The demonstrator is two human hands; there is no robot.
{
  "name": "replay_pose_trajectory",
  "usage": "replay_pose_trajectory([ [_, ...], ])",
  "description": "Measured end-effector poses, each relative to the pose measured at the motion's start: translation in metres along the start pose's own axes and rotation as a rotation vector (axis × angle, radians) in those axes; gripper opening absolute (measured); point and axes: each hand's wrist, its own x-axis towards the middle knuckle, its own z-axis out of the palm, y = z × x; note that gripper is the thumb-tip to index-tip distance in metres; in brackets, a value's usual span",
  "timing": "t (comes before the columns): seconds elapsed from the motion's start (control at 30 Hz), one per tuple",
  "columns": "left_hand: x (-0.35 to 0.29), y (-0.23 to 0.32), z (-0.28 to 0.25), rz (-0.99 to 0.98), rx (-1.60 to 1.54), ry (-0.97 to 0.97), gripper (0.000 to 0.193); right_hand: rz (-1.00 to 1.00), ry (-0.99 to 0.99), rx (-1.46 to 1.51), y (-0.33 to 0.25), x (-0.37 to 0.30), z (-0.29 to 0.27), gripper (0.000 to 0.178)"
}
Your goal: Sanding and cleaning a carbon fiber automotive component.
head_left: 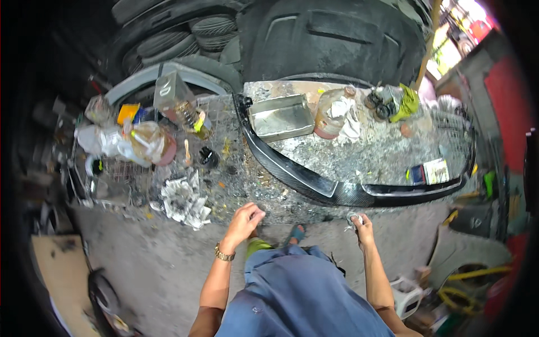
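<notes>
A long, curved, glossy black car trim strip with a carbon-fibre weave lies across the workbench. My left hand is at the bench's front edge, left of the strip's bend. Its fingers are curled closed, and nothing shows in them. Beyond the right part of the front edge, my right hand pinches a small crumpled grey-white wad, perhaps cloth. The hand is just below the strip, apart from it.
A metal tray stands behind the strip, beside a plastic jug. Crumpled paper lies at the bench's left front. Farther back are a clear container and a black cup. A white stool stands on the floor at right.
</notes>
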Motion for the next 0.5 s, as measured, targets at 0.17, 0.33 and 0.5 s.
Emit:
replay_pose_trajectory([
  [0.17, 0.041, -0.028, -0.036, -0.047, 0.118, -0.159, 0.038, -0.66, 0.065, -0.54, -0.002, -0.018, 0.091, 0.032],
  [0.33, 0.036, -0.055, -0.057, -0.049, 0.103, -0.317, 0.022, -0.744, -0.151, -0.733, -0.093, 0.006, 0.24, 0.026],
  [0.5, 0.103, -0.07, -0.074, 0.197, 0.107, -0.048, 0.015, -0.847, -0.177, -0.79, -0.146, 0.068, 0.354, 0.02],
])
